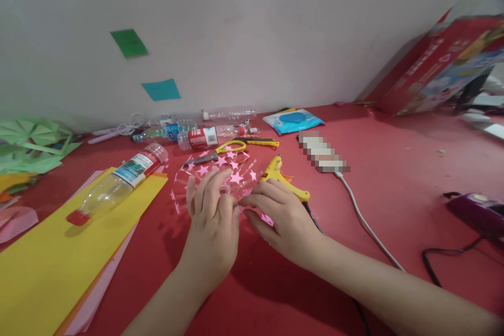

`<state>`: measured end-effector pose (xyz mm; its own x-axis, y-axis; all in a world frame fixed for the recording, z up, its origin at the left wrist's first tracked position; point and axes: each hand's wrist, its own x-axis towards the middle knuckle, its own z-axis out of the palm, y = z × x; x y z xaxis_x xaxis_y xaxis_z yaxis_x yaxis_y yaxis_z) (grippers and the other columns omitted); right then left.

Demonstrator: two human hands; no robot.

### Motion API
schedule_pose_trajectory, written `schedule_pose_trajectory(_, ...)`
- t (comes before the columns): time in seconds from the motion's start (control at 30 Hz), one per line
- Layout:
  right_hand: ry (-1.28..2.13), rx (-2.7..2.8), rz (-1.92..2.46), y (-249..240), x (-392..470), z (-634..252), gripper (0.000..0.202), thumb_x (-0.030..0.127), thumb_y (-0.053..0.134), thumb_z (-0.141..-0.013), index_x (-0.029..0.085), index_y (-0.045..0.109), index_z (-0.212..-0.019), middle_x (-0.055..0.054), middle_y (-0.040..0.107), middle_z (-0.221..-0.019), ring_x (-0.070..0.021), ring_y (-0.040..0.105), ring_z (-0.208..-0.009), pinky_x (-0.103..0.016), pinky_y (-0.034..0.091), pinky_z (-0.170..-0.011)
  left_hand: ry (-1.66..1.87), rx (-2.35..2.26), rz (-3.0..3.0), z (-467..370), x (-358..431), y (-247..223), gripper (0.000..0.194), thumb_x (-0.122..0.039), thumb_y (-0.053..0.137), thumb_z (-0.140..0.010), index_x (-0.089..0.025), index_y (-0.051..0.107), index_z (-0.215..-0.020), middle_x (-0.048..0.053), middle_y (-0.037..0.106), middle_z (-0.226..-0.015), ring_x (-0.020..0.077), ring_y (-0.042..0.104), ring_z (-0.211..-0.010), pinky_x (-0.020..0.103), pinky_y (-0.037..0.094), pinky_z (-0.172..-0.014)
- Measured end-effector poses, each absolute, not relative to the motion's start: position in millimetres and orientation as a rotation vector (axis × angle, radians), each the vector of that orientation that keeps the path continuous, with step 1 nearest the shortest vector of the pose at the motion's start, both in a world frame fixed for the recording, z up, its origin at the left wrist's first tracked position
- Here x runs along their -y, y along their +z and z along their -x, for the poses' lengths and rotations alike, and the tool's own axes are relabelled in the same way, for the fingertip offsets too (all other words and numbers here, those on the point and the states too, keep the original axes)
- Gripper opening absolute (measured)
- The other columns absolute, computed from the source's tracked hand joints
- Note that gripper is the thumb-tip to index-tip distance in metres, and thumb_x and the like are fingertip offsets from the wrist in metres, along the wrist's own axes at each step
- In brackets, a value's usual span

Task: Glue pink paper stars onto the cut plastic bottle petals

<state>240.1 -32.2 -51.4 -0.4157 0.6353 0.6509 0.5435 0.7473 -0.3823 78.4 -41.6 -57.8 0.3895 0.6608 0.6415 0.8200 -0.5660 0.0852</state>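
Observation:
My left hand (214, 215) is over the near side of a cut clear plastic bottle (224, 190), its strips fanned out with pink stars (237, 178). Thumb and index finger come together at the tips while its other fingers curl loosely above the strips. From the right, my right hand (281, 215) meets it, index fingertip against the left fingertips and thumb just below. Whatever lies between the fingertips is too small or hidden to make out. A yellow glue gun (281, 178) lies just beyond my right hand. Yellow-handled scissors (216, 155) rest at the far edge of the strips.
Left, a labelled plastic bottle (118, 184) lies on yellow paper sheets (59, 252). More bottles (202, 137), a yellow utility knife (262, 142) and a wipes packet (293, 121) line the back. A white cable (366, 226) runs from a blurred-out device (321, 152); a purple corded device (478, 212) sits right.

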Motion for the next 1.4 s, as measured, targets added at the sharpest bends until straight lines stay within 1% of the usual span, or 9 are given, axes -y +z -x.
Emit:
schedule_pose_trajectory(0.13, 0.128, 2.121, 0.894, -52.0, 32.2, -240.3, 0.015, 0.013, 0.050, -0.087, 0.013, 0.064, -0.091, -0.007, 0.061, -0.081, -0.0192, 0.048, -0.074, -0.033, 0.040, -0.067, -0.927, 1.329, 2.415, -76.7, 41.2, -54.3, 0.010, -0.010, 0.044, -0.085, -0.017, 0.050, -0.081, 0.017, 0.042, -0.132, 0.0300, 0.034, -0.131, 0.059, 0.017, -0.110)
schedule_pose_trajectory(0.3, 0.128, 2.115, 0.919, -51.7, 31.4, -241.0, 0.014, 0.015, 0.050, -0.089, 0.015, 0.063, -0.092, -0.007, 0.061, -0.081, -0.0190, 0.049, -0.075, -0.033, 0.040, -0.067, -0.959, 1.292, 2.364, -74.9, 40.7, -53.4, 0.013, -0.011, 0.046, -0.085, -0.018, 0.057, -0.089, 0.016, 0.046, -0.130, 0.0296, 0.039, -0.128, 0.060, 0.019, -0.109)
schedule_pose_trajectory(0.47, 0.120, 2.107, 0.941, -50.8, 29.7, -240.8, 0.015, 0.018, 0.048, -0.091, 0.017, 0.061, -0.083, -0.005, 0.060, -0.078, -0.0178, 0.049, -0.072, -0.031, 0.039, -0.066, -1.003, 1.297, 2.354, -76.5, 42.3, -52.0, 0.013, -0.012, 0.047, -0.085, -0.018, 0.057, -0.090, 0.015, 0.051, -0.126, 0.0287, 0.043, -0.124, 0.058, 0.021, -0.110)
schedule_pose_trajectory(0.67, 0.096, 2.093, 0.954, -51.9, 28.5, -239.9, 0.017, 0.017, 0.047, -0.091, 0.017, 0.059, -0.079, -0.005, 0.059, -0.076, -0.0173, 0.049, -0.071, -0.030, 0.039, -0.065, -1.053, 1.262, 2.359, -74.3, 39.9, -51.2, 0.024, -0.010, 0.048, -0.085, -0.017, 0.055, -0.107, 0.015, 0.051, -0.124, 0.0286, 0.044, -0.122, 0.056, 0.028, -0.107)
schedule_pose_trajectory(0.8, 0.071, 2.064, 0.931, -51.4, 30.5, -242.1, 0.012, 0.015, 0.048, -0.091, 0.017, 0.060, -0.089, -0.005, 0.062, -0.080, -0.0179, 0.051, -0.074, -0.031, 0.039, -0.067, -1.140, 1.294, 2.389, -68.5, 39.6, -50.7, 0.023, -0.009, 0.046, -0.086, -0.017, 0.056, -0.105, 0.014, 0.050, -0.123, 0.0270, 0.045, -0.119, 0.051, 0.035, -0.103)
schedule_pose_trajectory(0.93, -0.135, 2.119, 0.821, -52.5, 32.5, -248.3, 0.016, 0.012, 0.048, -0.087, 0.017, 0.059, -0.097, -0.006, 0.063, -0.085, -0.0184, 0.050, -0.076, -0.033, 0.038, -0.069, -1.239, 1.359, 2.417, -63.0, 40.7, -48.7, 0.022, -0.012, 0.044, -0.088, -0.019, 0.056, -0.105, 0.011, 0.051, -0.123, 0.0238, 0.046, -0.118, 0.044, 0.038, -0.100)
schedule_pose_trajectory(1.07, -0.301, 2.223, 0.709, -57.4, 28.6, -253.0, 0.016, 0.015, 0.051, -0.085, 0.018, 0.058, -0.100, -0.006, 0.062, -0.087, -0.0195, 0.050, -0.079, -0.037, 0.040, -0.076, -1.356, 1.363, 2.380, -59.0, 41.5, -44.0, 0.021, -0.013, 0.044, -0.089, -0.020, 0.055, -0.105, 0.009, 0.053, -0.122, 0.0220, 0.047, -0.117, 0.042, 0.038, -0.101)
schedule_pose_trajectory(1.23, -0.285, 2.222, 0.739, -62.0, 22.5, -253.9, 0.023, 0.014, 0.054, -0.082, 0.019, 0.057, -0.105, -0.007, 0.060, -0.093, -0.0213, 0.052, -0.087, -0.039, 0.040, -0.082, -1.517, 1.425, 2.259, -44.1, 34.6, -38.2, 0.018, -0.017, 0.045, -0.090, -0.021, 0.057, -0.103, 0.008, 0.055, -0.119, 0.0209, 0.049, -0.116, 0.040, 0.037, -0.102)
schedule_pose_trajectory(1.4, -0.207, 2.180, 0.787, -61.7, 23.4, -255.3, 0.029, 0.014, 0.054, -0.079, 0.020, 0.055, -0.107, -0.009, 0.059, -0.102, -0.0232, 0.051, -0.091, -0.043, 0.042, -0.083, -2.028, 1.782, 1.949, -16.8, 11.1, -45.7, 0.014, -0.032, 0.049, -0.088, -0.023, 0.058, -0.094, 0.005, 0.059, -0.109, 0.0207, 0.054, -0.109, 0.039, 0.041, -0.098)
